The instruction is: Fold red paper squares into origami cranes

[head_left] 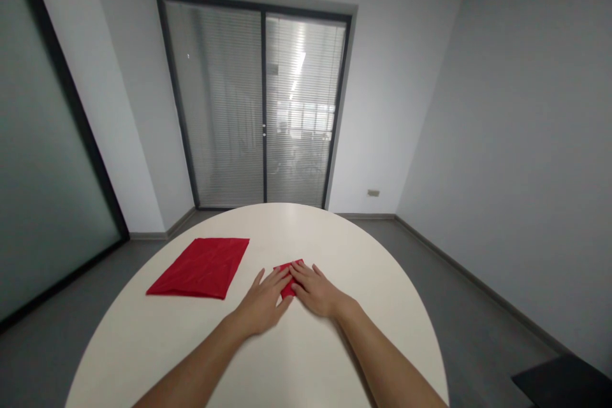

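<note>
A small folded red cloth lies near the middle of the round white table. My left hand lies flat on its left part, fingers stretched out. My right hand rests flat on its right part, fingers extended toward the left hand. Most of the small cloth is hidden under the two hands. A larger folded red cloth lies flat on the table to the left, apart from both hands.
The table's far edge curves toward a sliding glass door with blinds. Grey floor surrounds the table. A frosted glass wall stands at the left, and a dark object sits at the lower right.
</note>
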Demonstrator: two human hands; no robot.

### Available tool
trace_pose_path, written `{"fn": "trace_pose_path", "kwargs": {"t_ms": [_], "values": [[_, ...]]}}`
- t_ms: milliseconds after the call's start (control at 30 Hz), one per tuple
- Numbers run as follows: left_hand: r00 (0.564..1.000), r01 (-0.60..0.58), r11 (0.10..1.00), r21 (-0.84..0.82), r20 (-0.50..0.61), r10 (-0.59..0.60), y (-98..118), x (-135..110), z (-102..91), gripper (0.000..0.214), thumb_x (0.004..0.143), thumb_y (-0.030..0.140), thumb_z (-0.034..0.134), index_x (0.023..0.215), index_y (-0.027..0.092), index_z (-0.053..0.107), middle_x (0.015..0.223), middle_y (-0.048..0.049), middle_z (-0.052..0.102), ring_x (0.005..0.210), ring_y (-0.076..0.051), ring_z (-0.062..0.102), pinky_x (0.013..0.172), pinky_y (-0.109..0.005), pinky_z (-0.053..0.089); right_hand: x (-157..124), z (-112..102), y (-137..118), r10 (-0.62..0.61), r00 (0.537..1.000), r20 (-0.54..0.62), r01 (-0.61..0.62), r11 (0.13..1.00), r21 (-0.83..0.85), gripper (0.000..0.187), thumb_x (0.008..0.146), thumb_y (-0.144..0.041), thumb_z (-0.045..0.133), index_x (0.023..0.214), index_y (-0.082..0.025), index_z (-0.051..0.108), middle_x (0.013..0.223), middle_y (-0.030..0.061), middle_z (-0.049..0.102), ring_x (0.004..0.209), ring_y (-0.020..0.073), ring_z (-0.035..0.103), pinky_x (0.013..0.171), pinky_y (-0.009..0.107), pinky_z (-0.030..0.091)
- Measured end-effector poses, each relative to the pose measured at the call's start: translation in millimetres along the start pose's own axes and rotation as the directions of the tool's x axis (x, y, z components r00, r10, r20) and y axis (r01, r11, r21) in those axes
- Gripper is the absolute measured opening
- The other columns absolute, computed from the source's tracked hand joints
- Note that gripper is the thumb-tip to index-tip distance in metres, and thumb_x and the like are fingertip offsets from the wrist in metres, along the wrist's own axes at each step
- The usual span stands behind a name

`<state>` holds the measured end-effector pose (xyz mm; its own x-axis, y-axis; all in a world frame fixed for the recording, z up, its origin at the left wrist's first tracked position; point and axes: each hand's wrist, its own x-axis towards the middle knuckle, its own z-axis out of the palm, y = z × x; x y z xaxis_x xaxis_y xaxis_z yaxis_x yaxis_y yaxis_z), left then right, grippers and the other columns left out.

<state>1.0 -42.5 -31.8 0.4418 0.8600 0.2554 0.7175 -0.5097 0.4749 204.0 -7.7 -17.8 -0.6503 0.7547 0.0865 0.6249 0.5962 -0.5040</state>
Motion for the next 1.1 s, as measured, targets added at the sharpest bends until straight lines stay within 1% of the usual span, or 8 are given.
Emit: {"fn": "trace_pose_path", "kwargs": {"t_ms": [133,233,333,467,567,700,867,1100], "values": [[1.000,0.010,0.999,0.040,0.001,-0.010,-4,0,-1.8,0.050,0.094,0.036,0.049,0.144,0.026,0.046,0.153,-0.0112,0.042,0.145,-0.027,0.032,0.119,-0.057,0.011,-1,-1,-2,0.071,0.995,0.077,-0.070,0.997,-0.021,0.063,0.098,-0.047,0.037,0.155,-0.022,0.024,0.160,0.0127,0.021,0.150,0.0289,0.013,0.118,0.059,0.001],[1.000,0.007,0.998,0.058,0.001,-0.007,-7,0,-3.2,0.049,0.095,0.037,0.048,0.142,0.024,0.049,0.151,-0.0120,0.045,0.144,-0.028,0.034,0.119,-0.055,0.013,-3,-8,3,0.072,0.991,0.111,-0.068,0.997,-0.031,0.071,0.093,-0.050,0.047,0.154,-0.022,0.025,0.160,0.0135,0.020,0.150,0.0296,0.013,0.118,0.059,0.001],[1.000,0.024,0.995,0.095,0.000,-0.025,-6,-1,-6.0,0.049,0.095,0.040,0.046,0.140,0.020,0.052,0.149,-0.0139,0.046,0.142,-0.030,0.036,0.118,-0.054,0.017,-7,-16,11,0.035,0.994,0.102,-0.034,0.999,-0.013,0.073,0.088,-0.051,0.055,0.151,-0.023,0.033,0.158,0.0135,0.028,0.148,0.0305,0.020,0.118,0.057,0.006],[0.996,-0.041,0.997,0.069,-0.073,0.046,-1,2,-8.4,0.043,0.092,0.032,0.051,0.133,0.022,0.060,0.140,-0.0117,0.057,0.130,-0.030,0.050,0.113,-0.047,0.031,-10,-22,16,0.035,0.999,-0.014,-0.035,0.999,-0.014,0.062,0.087,-0.050,0.058,0.142,-0.024,0.051,0.150,0.0133,0.045,0.142,0.0323,0.034,0.116,0.052,0.019],[0.987,-0.098,0.995,0.021,-0.124,0.099,2,5,-7.2,0.035,0.091,0.026,0.052,0.122,0.025,0.067,0.127,-0.0088,0.066,0.117,-0.028,0.058,0.105,-0.044,0.040,-10,-23,13,0.044,0.996,-0.080,-0.048,0.997,-0.052,0.061,0.086,-0.053,0.058,0.138,-0.022,0.056,0.146,0.0145,0.049,0.137,0.0347,0.040,0.112,0.053,0.026],[0.990,-0.068,0.997,0.020,-0.119,0.070,2,7,-7.2,0.028,0.091,0.025,0.052,0.109,0.026,0.073,0.119,-0.0076,0.071,0.110,-0.028,0.063,0.101,-0.043,0.041,-11,-27,11,-0.003,0.996,-0.094,-0.001,0.999,-0.039,0.064,0.077,-0.051,0.068,0.133,-0.020,0.061,0.142,0.0147,0.054,0.130,0.0353,0.046,0.109,0.049,0.032],[0.990,-0.012,1.000,0.026,-0.144,0.015,0,7,-11.9,0.025,0.090,0.026,0.055,0.108,0.024,0.072,0.120,-0.0094,0.071,0.111,-0.028,0.063,0.107,-0.047,0.035,-14,-34,16,-0.001,0.995,-0.103,0.008,0.997,0.071,0.042,0.072,-0.032,0.071,0.112,-0.021,0.073,0.116,0.0080,0.071,0.093,0.0235,0.065,0.084,0.032,0.047],[0.988,-0.015,0.999,0.047,-0.151,0.022,2,7,-14.6,0.023,0.090,0.027,0.055,0.105,0.024,0.072,0.114,-0.0093,0.072,0.106,-0.028,0.064,0.103,-0.044,0.038,-12,-36,10,-0.067,0.989,-0.133,0.075,0.995,0.060,0.020,0.079,-0.019,0.057,0.086,-0.019,0.076,0.088,0.0026,0.075,0.071,0.0156,0.060,0.068,0.025,0.042]]}}
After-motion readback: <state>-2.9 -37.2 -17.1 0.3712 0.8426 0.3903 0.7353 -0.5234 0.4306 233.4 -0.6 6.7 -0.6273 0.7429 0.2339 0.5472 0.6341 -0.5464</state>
